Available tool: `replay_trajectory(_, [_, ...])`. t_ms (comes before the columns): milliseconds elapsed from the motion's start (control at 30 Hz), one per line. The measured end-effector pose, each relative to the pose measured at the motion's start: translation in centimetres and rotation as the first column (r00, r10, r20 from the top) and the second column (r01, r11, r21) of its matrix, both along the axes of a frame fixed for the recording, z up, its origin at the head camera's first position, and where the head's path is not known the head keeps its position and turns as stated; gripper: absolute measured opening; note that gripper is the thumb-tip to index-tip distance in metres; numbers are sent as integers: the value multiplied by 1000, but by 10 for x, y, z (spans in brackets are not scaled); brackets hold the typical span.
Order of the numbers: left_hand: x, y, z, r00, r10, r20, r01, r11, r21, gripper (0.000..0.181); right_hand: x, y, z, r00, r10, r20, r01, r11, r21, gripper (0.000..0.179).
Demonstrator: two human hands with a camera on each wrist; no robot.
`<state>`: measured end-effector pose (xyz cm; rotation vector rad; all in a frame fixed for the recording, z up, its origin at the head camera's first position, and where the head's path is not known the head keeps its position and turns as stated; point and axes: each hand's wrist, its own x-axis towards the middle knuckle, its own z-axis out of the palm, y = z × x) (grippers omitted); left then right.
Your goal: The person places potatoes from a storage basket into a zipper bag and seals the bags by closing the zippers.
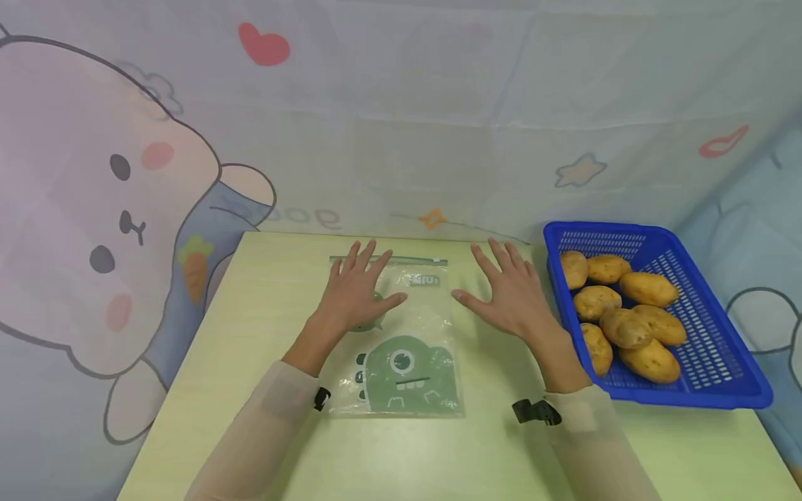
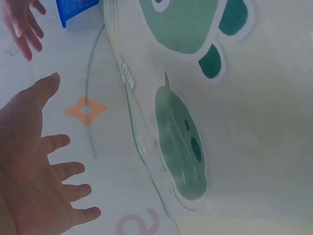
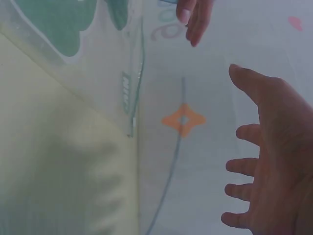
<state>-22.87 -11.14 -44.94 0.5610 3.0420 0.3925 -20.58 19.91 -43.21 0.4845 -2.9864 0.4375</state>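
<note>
A clear zip bag [image 1: 413, 320] printed with a green cartoon monster lies flat on the table, its green zip strip toward the wall. In the head view my left hand [image 1: 354, 292] hovers over the bag's upper left part, fingers spread, holding nothing. My right hand [image 1: 510, 292], also spread and holding nothing, is above the table just right of the bag. Both wrist views show the left palm [image 2: 34, 171] and the right palm [image 3: 283, 166] apart from the bag, which shows the monster print and the zip edge.
At the right a blue plastic basket [image 1: 720, 348] holds several potatoes [image 1: 648, 289], close beside my right forearm. The pale yellow-green table [image 1: 263, 313] meets a wall cloth [image 1: 438, 174] with cartoon prints at its back edge.
</note>
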Motion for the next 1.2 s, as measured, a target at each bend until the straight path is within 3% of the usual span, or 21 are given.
replay_trajectory(233, [4,24,12,999,38,-39,-34,994,106,87,17,14,35,999,53,0,-53,999,-7,93])
replay_trajectory(400, [12,57,21,998,-1,-64,15,976,217,84,31,41,53,994,91,-64,-93,996,-15,90])
replay_trajectory(567, [22,93,29,997,-42,-63,62,927,370,80,42,80,59,986,97,-139,-108,992,-71,88])
replay_trajectory(667, [25,115,30,996,-41,-78,70,907,416,78,45,107,61,993,70,-94,-83,987,-140,87])
replay_trajectory(800, [29,147,26,993,-60,-103,98,904,417,75,48,148,55,999,9,-38,-18,973,-232,82])
replay_trajectory(967, [37,181,20,994,-99,-36,104,876,470,74,51,196,45,996,-93,-5,88,953,-290,76])
replay_trajectory(1200, [47,219,13,981,-139,137,30,802,597,73,49,245,32,973,-226,45,229,928,-295,74])
